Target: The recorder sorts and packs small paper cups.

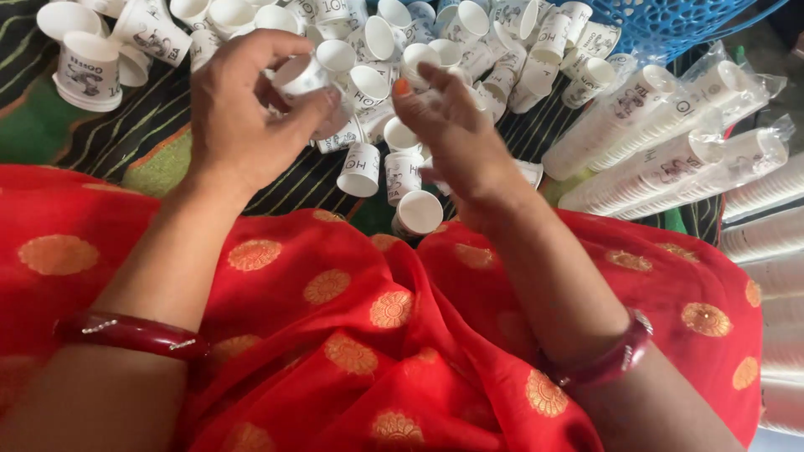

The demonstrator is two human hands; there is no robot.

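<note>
Holding a small white paper cup (303, 75) on its side between thumb and curled fingers, left hand (239, 117) raised over the striped cloth (109, 125), cup mouth turned toward the right. Right hand (461, 138) just beside it, fingers loosely bent and half open, orange-painted thumbnail near the cup; whether it grips anything cannot be told, since the palm faces away. Dark red bangle (130, 332) on the left wrist, a matching bangle (611, 356) on the right. Below both forearms, red cloth with gold round motifs (352, 335) draped over the lap. Beyond the hands, along the far edge of the striped cloth, a loose heap of white printed cups (435, 38), many tipped over, some upright, a few scattered closer: one cup (362, 169) lying near the middle, another (417, 213) nearest the lap with its mouth showing. At the far left corner, a short stack of cups (88, 71). Toward the right edge, long stacked sleeves of cups in clear plastic wrap (670, 142), lying slanted side by side. Blue plastic mesh basket (670, 21) at the far right corner.
</note>
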